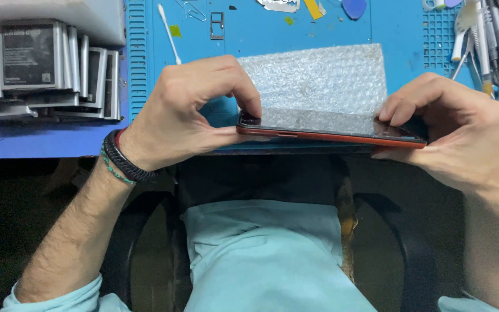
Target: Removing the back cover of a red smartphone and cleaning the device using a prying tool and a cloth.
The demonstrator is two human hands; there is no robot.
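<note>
phone (330, 136) | between left hand (186, 115) and right hand (451, 127) | grip at both ends

Bright, even light falls from above onto the blue mat (261, 34) beyond my hands; below my wrists everything sinks into deep shadow. A soft glare runs along the glass of the phone (330, 128) between my fingers. The picture is sharp, with slight softness toward the far corners.
</note>
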